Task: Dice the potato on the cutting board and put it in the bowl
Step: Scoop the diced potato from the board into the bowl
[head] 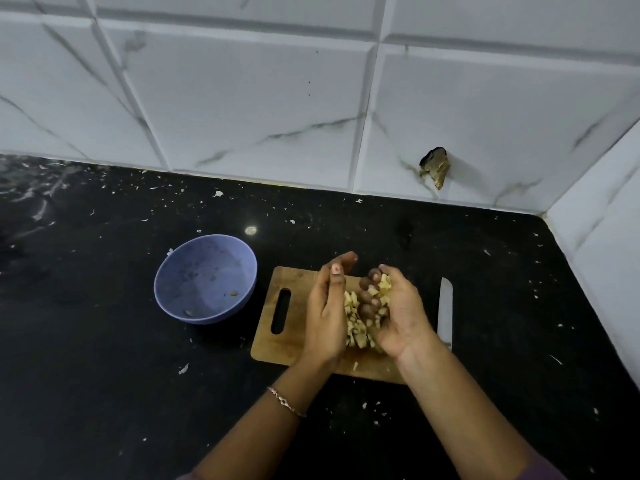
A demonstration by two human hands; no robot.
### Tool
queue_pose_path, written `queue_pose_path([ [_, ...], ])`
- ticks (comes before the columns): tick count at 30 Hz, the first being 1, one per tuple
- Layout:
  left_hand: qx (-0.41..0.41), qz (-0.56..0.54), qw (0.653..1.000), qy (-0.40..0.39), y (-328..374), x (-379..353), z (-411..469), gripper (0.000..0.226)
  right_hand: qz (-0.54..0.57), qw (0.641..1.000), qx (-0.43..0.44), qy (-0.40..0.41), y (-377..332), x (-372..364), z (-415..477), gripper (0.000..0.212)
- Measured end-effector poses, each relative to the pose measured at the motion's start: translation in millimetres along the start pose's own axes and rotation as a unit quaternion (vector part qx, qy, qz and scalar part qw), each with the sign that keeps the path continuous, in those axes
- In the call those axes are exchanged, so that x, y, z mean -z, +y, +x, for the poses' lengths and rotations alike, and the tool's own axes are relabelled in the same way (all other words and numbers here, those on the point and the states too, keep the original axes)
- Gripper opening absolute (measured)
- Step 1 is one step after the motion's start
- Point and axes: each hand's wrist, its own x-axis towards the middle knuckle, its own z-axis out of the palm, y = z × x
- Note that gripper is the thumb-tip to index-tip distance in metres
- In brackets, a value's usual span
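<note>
Nearest: both forearms reach in, bracelet (pixel 285 401) on the left wrist. Left hand (pixel 325 313) stands on edge on the cutting board (pixel 268 348), fingers pressed together & only slightly curved, walling the pile from the left. Right hand (pixel 403 318) is cupped opposite, fingers curled inward round the diced potato (pixel 356 320), some cubes riding in the palm. Potato looks fully cut, heaped btw the two hands mid-board, w/ one stray cube near the front edge. Step in hand, I'd judge: gather & carry to the bowl. To do it well: keep little fingers down on the wood, close the gap underneath so nothing drops thru, take a modest load vs. the whole heap, lift w/ hands sealed, travel low. Knife (pixel 445 306) lies along the board's right side, so it's off the route. Bowl (pixel 207 265) sits left, near the board but apart, w/ a few scraps inside; release low over its middle. Beyond: speckled black counter (pixel 104 341), then tiled wall (pixel 242 98).
</note>
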Motion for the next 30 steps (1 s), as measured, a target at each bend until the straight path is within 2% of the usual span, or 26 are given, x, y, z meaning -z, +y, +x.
queue_pose_path([
  [3,0.033,-0.091,0.995,0.024,14,-15,-7,0.041,0.048,0.996,-0.008,-0.072,4,-12,-9,0.053],
  [6,0.031,-0.129,0.989,0.063,25,-17,-6,0.043,0.083,0.993,-0.003,-0.081,8,-28,-16,0.044],
  [10,-0.005,-0.102,0.99,0.096,36,-2,-1,0.04,0.14,0.986,-0.025,-0.084,18,-56,-19,0.031],
  [13,-0.04,-0.055,0.989,0.132,43,21,10,0.034,0.15,0.982,-0.052,-0.105,23,-84,-19,0.029],
  [16,-0.057,-0.02,0.982,0.181,51,50,25,0.034,0.101,0.983,-0.072,-0.134,32,-116,-13,0.036],
  [19,-0.051,-0.033,0.971,0.232,57,80,41,0.036,0.045,0.984,-0.078,-0.154,45,-150,-2,0.045],
  [22,-0.039,-0.025,0.966,0.256,59,109,54,0.038,-0.003,0.981,-0.091,-0.173,57,-176,10,0.04],
  [24,-0.002,-0.005,0.969,0.245,57,130,63,0.034,-0.038,0.98,-0.106,-0.167,63,-189,22,0.036],
  [27,0.093,0.001,0.974,0.205,51,158,78,0.031,-0.147,0.974,-0.104,-0.136,70,-201,38,0.037],
  [30,0.158,-0.002,0.969,0.192,43,175,89,0.028,-0.24,0.96,-0.101,-0.102,75,-203,52,0.029],
])
